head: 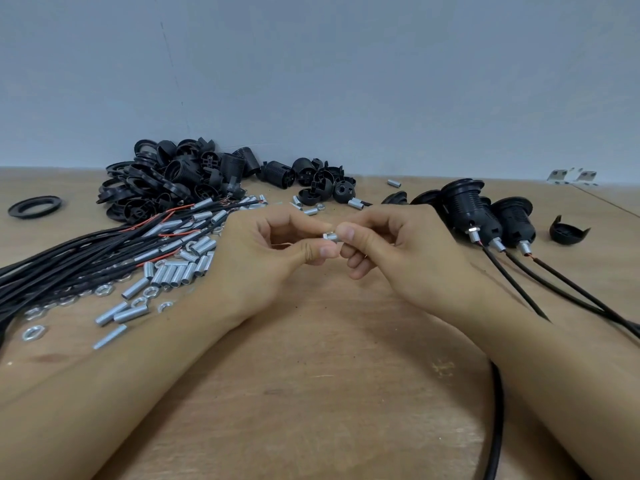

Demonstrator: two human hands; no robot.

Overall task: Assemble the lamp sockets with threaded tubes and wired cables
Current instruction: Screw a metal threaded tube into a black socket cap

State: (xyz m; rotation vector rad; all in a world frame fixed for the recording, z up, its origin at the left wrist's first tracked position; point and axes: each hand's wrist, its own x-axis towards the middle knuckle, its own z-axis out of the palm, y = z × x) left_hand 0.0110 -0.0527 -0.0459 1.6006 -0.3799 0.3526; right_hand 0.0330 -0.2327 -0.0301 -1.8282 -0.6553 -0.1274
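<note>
To the right of your right hand (pixel 391 251) you have three assembled sockets (pixel 512 220), each with a cable, plus one loose black cap (pixel 568 233) beyond them. Far left of your left hand (pixel 273 258) lies one black ring (pixel 34 206). The tubes (pixel 173 271), nuts (pixel 33 332) and piled socket parts (pixel 180 178) are too many to count.

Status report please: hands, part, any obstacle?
Left hand and right hand together pinch one threaded tube. Held above the table. Nothing in the way.
</note>
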